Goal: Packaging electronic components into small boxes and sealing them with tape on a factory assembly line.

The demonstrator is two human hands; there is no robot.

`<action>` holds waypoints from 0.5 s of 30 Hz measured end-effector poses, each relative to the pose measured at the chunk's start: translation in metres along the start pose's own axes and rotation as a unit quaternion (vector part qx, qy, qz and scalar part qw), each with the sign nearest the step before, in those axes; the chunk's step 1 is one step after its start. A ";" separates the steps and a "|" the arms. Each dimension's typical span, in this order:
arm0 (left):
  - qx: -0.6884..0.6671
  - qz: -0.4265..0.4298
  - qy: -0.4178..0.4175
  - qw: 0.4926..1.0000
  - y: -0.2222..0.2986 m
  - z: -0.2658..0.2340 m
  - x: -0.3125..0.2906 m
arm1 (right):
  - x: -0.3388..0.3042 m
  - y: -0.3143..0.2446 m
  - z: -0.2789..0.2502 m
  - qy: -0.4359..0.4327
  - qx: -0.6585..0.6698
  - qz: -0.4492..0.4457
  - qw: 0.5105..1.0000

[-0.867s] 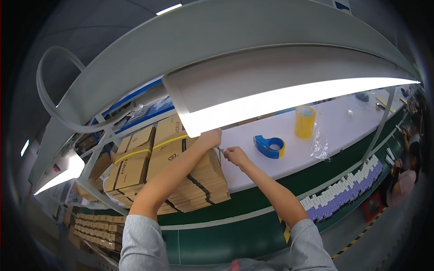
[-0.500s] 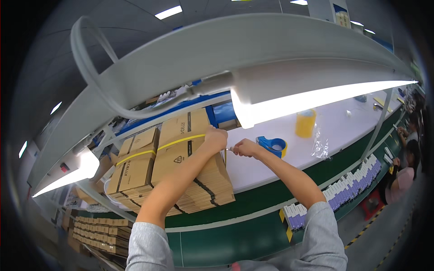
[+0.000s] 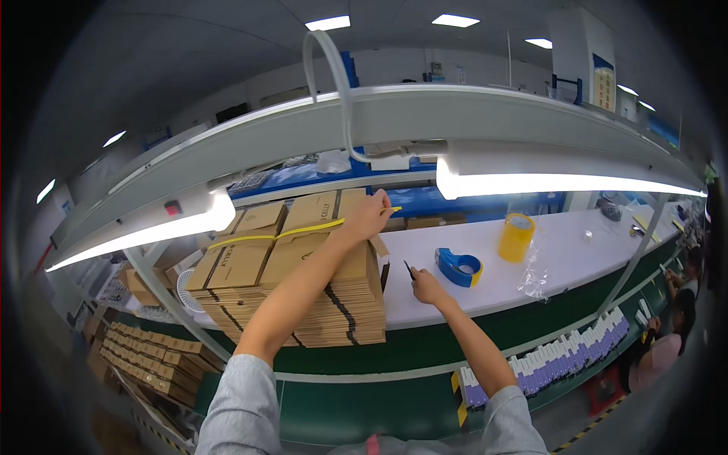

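Observation:
Two stacks of folded brown cardboard boxes point(image 3: 318, 277) stand side by side on the white worktable. A yellow strap point(image 3: 311, 227) runs across their tops, its free end sticking out past the right edge. My left hand point(image 3: 368, 218) is closed on the strap near that end, above the right stack's far corner. To the right of the stacks, my right hand point(image 3: 428, 287) grips a slim dark tool point(image 3: 409, 270) with a narrow pointed tip; its exact kind is unclear. That tool is apart from the strap and the boxes.
A blue tape dispenser point(image 3: 458, 267) lies right of my right hand, with a yellow tape roll point(image 3: 516, 237) and crumpled clear film point(image 3: 533, 280) beyond. A lamp tube point(image 3: 569, 186) hangs overhead. White-and-purple boxes point(image 3: 553, 349) line the green conveyor point(image 3: 356, 409). People sit far right.
The strap, earlier taut over the right stack's edge, now has a loose end lifted in my left hand. My right hand has drawn away rightward and down with the tool. The view has shifted.

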State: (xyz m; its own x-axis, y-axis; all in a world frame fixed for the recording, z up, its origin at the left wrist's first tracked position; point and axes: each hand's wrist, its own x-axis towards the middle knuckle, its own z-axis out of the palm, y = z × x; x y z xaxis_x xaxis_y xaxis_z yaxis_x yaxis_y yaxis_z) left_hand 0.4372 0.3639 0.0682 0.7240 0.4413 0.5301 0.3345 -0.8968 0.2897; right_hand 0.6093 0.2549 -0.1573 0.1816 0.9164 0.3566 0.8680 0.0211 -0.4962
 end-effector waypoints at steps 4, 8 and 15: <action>0.135 0.097 0.120 0.979 0.016 -0.065 -0.057 | -0.004 0.001 0.032 0.172 -0.106 -0.170 0.964; 0.230 -0.049 0.077 0.969 0.009 -0.169 -0.139 | 0.019 -0.082 0.002 0.115 0.301 -0.057 0.945; 0.152 -0.134 0.204 0.958 0.002 -0.204 -0.254 | 0.058 -0.142 -0.054 0.062 0.431 0.017 0.900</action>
State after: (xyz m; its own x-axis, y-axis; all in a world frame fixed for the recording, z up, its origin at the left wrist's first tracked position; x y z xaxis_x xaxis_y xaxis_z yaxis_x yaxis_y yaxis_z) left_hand 0.1306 0.2564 0.0966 0.3116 0.5779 0.7543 0.6807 -0.6896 0.2471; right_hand 0.5216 0.2838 -0.0234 0.2977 0.8716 0.3895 0.1893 0.3460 -0.9189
